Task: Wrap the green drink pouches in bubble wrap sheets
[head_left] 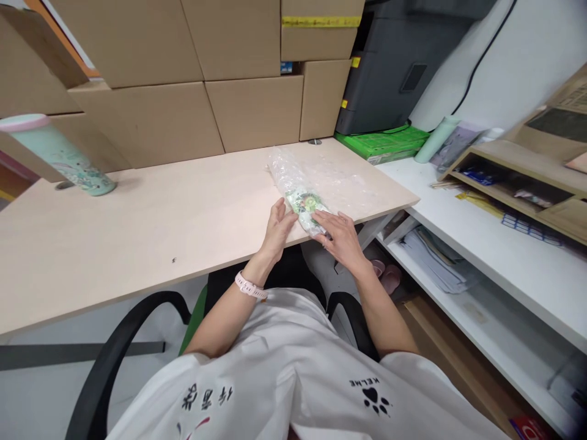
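A green-and-white item [306, 203] lies at the table's near edge inside clear plastic bubble wrap [285, 170]. The exact kind of item under the film cannot be made out. On its left side my left hand [277, 228] stands with the fingers loosely stretched, their tips touching the wrap. My right hand [342, 238] rests on the package's right side, fingers extended across the top and thumb at the near end. The wrap runs away from me past the item, and a loose thin sheet of it [351, 183] spreads to the right on the tabletop.
Cardboard boxes [257, 113] are stacked along the table's back. A mint tumbler [76, 156] stands at the left. To the right are a green flat crate [385, 143], a dark grey case [389, 67] and a white shelf unit [499, 244] with a wooden organizer [550, 160].
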Demonstrator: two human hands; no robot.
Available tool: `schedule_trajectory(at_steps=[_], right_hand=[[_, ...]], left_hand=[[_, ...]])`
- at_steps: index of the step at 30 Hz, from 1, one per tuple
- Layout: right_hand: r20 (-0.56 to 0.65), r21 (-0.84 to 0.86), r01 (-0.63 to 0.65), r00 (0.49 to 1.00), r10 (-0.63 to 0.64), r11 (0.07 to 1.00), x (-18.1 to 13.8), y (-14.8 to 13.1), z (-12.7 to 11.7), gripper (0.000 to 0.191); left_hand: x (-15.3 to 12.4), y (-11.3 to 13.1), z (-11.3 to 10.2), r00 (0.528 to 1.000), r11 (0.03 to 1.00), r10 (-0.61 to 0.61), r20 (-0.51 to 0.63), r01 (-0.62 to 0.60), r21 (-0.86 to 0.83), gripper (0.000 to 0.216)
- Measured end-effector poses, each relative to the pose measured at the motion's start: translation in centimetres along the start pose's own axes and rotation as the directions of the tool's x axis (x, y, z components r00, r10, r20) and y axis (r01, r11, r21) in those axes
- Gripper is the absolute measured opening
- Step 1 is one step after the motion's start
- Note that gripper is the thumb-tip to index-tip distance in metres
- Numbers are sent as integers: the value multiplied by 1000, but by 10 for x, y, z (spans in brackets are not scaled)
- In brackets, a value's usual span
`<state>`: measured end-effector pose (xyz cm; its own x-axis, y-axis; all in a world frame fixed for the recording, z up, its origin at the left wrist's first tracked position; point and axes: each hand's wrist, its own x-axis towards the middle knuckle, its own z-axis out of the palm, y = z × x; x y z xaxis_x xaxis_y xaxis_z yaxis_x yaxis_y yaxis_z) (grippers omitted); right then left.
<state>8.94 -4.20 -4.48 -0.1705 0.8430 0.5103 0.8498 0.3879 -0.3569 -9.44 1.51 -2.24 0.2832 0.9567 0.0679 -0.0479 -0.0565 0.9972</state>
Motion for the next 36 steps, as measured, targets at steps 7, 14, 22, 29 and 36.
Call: schedule_trajectory(at_steps=[7,14,22,29,36], right_hand=[[-200,84,-96,974,111,992,2,-4,11,39],[-392,395,-320,789,473,861,5,3,4,50],[-328,738,-312,610,721,599,18,48,8,51],[-282,784,-304,602,747,541,21,63,10,56],[-130,838,-326,659,741,438,4,29,20,53]], left_hand=[[-8,1,4,1000,999,9,-16,-10,-36,65],[-23,4,24,859,685,401,319,-512,518,68],[12,12,74,723,227,342,600,-683,694,72],[18,1,78,770,141,295,566,-621,771,61],[5,6,65,835,141,296,465,-519,843,55]])
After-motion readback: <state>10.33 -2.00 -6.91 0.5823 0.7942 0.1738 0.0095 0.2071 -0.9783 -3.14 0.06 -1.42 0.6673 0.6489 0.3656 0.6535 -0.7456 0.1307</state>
